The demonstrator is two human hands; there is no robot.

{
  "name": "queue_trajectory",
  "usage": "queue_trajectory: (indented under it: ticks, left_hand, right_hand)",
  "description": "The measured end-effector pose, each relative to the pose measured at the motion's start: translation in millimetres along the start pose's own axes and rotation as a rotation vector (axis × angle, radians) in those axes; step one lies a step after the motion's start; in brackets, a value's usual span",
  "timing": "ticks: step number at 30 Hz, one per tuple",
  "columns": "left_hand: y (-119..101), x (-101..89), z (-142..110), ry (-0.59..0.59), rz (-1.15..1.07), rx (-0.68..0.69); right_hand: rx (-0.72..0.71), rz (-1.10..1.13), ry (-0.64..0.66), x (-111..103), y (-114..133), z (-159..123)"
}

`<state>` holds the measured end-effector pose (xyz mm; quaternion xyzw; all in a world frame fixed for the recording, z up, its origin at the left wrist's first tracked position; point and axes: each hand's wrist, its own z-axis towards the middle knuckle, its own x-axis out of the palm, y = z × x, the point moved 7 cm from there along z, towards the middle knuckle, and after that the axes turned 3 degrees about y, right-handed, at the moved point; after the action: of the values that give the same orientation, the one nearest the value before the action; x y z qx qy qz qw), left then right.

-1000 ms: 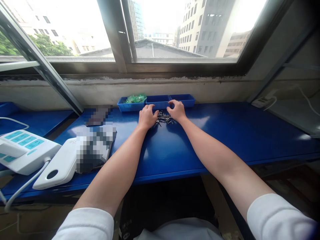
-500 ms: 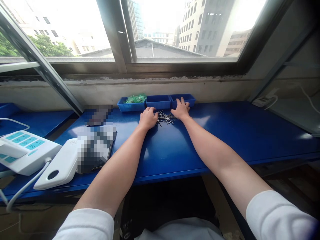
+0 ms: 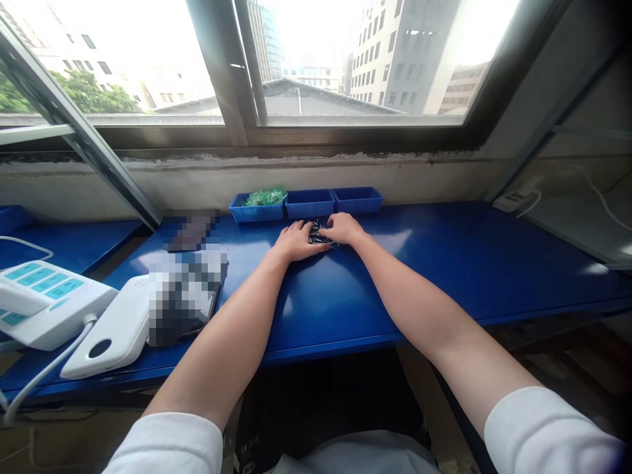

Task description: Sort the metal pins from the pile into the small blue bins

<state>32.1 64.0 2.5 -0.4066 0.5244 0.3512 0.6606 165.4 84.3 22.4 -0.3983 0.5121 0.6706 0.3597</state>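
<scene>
A small pile of thin, shiny metal pieces [image 3: 316,232], like screws or rivets, lies on the blue tabletop between my hands. My left hand [image 3: 295,242] rests at the pile's left side, fingers spread and thumb stretched along its near edge. On the other side, my right hand [image 3: 346,229] lies with bent fingers and its thumb pointing into the pile. Both hands touch or nearly touch the pieces and hide part of them. Behind them stand three joined blue bins: the left bin [image 3: 257,212] holds a green plastic bag [image 3: 267,197], beside the middle bin [image 3: 310,205] and right bin [image 3: 359,201].
On the left of the blue table [image 3: 316,322] lie a white power bank [image 3: 111,329], a white power strip [image 3: 52,303] with a cable, and blurred-out items [image 3: 190,289]. A metal shelf post [image 3: 106,161] rises behind them. The window wall bounds the back.
My right hand has come back from the right bin down to the pile. My left hand has spread its fingers, its thumb now reaching along the near side of the pile.
</scene>
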Motion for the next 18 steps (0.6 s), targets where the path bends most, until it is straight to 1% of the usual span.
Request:
queue_trajectory:
  ticks: [2,4,11,15,18]
  left_hand:
    - [0.5,1.2,1.0,0.004,0.009,0.004]
    - [0.3,1.4,1.4,0.007,0.013,0.008]
    - [-0.6,0.2,0.0,0.013,0.002,-0.001]
    - [-0.3,0.2,-0.2,0.002,-0.014,0.004]
    - [0.2,-1.3,0.0,-0.024,-0.032,0.002]
  right_hand:
    - [-0.035,0.016,0.014,4.2,2.1,0.6]
    - [-0.068,0.039,-0.002,6.4,3.8,1.5]
    - [-0.099,0.130,-0.037,11.0,-0.8,6.7]
    - [-0.158,0.188,-0.078,8.7,0.6,7.9]
    - [-0.214,0.234,-0.130,3.1,5.6,5.4]
